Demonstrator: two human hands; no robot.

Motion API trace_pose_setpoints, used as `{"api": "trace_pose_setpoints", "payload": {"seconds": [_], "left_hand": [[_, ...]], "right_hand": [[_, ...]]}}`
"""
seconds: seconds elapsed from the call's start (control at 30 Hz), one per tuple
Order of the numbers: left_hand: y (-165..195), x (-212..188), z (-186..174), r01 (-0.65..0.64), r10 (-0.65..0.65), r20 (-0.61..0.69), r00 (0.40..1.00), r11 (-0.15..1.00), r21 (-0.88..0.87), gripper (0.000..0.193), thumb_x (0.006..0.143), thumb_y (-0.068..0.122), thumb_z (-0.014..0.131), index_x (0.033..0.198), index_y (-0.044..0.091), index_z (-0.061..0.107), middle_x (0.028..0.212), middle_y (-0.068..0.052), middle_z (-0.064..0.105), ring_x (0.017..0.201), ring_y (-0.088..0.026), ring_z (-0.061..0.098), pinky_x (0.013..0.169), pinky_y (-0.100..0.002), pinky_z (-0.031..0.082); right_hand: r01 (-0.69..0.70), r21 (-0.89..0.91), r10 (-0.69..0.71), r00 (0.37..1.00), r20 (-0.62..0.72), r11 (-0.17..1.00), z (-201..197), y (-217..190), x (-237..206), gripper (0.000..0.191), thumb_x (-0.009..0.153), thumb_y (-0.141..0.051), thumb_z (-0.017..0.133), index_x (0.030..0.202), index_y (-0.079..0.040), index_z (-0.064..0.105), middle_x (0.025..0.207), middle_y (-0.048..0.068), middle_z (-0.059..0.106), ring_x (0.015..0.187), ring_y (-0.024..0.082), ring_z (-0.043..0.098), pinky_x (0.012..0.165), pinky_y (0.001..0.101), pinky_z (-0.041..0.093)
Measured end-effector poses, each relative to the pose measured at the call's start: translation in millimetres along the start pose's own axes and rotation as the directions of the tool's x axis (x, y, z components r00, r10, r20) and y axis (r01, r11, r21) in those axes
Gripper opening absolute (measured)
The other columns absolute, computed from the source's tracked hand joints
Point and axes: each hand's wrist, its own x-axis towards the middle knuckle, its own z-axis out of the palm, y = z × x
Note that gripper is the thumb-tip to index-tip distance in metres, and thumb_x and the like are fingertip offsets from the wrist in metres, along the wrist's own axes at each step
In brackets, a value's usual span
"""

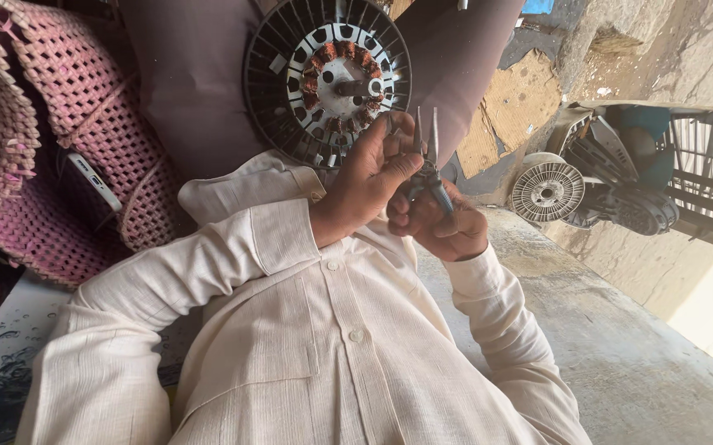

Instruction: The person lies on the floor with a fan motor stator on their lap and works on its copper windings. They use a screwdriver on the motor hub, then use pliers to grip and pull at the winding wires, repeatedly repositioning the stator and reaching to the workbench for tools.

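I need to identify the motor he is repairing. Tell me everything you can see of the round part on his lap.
The fan motor is a round black housing with radial ribs or slots around its rim. Inside sits a ring of copper-coloured wire coils around a pale stator plate, with a dark shaft stub at the centre. It rests tilted, open face to the camera, against the dark trousers. The left hand sits at its lower edge; contact is unclear.

The fan motor point(328, 78) with its copper windings rests on the person's lap point(200, 74), just above the left hand point(369, 177). Right of the right hand point(443, 222) runs the concrete floor point(620, 363), bearing a round white fan part point(546, 191), torn cardboard point(513, 107) and a dark fan housing point(628, 177).
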Motion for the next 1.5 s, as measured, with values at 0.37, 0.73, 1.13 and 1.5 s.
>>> {"api": "trace_pose_setpoints", "payload": {"seconds": [0.37, 0.73, 1.13, 1.5], "left_hand": [[43.6, -19.0, -52.6, -0.372, 0.340, 0.195, 0.920, 0.599, 0.710, 0.022, 0.103, 0.022, 0.069, 0.119, 0.010, 0.062, 0.101, -0.001, 0.071, 0.077, -0.011, 0.070, 0.066, -0.029, 0.055], [111.1, 52.8, -79.8, -0.567, 0.498, 0.388, 0.776, 0.279, 0.775, 0.069, 0.115, 0.062, 0.047, 0.133, -0.002, 0.062, 0.127, -0.016, 0.068, 0.102, -0.028, 0.072, 0.091, -0.041, 0.056], [91.8, 62.7, -92.4, -0.530, 0.520, 0.351, 0.778, 0.245, 0.812, 0.074, 0.114, 0.067, 0.039, 0.118, 0.001, 0.072, 0.112, -0.012, 0.073, 0.099, -0.028, 0.071, 0.086, -0.040, 0.054], [94.1, 60.0, -91.1, -0.563, 0.562, 0.393, 0.728, 0.164, 0.810, 0.071, 0.114, 0.062, 0.032, 0.111, 0.003, 0.071, 0.108, -0.010, 0.072, 0.102, -0.029, 0.070, 0.091, -0.041, 0.053]], "right_hand": [[0.020, -0.814, -0.073, 0.997, -0.027, 0.580, -28.7, -37.5, -4.4, 0.048, 0.063, -0.003, 0.051, 0.109, 0.000, 0.062, 0.097, 0.007, 0.054, 0.082, 0.015, 0.048, 0.072, 0.0285, 0.041], [0.038, -0.876, -0.269, 0.944, 0.189, -0.481, 14.3, -64.6, 40.9, 0.036, 0.062, 0.007, 0.060, 0.097, 0.001, 0.066, 0.100, 0.016, 0.058, 0.082, 0.036, 0.061, 0.069, 0.0430, 0.050], [0.078, -0.840, -0.301, 0.913, 0.277, -0.537, 9.9, -57.3, 45.9, 0.038, 0.055, 0.002, 0.066, 0.092, 0.001, 0.062, 0.096, 0.016, 0.056, 0.081, 0.036, 0.059, 0.066, 0.0437, 0.047], [0.025, -0.796, -0.326, 0.904, 0.276, -0.605, 19.2, -54.1, 41.6, 0.036, 0.060, 0.003, 0.062, 0.095, -0.002, 0.064, 0.097, 0.013, 0.055, 0.083, 0.033, 0.060, 0.069, 0.0433, 0.050]]}}
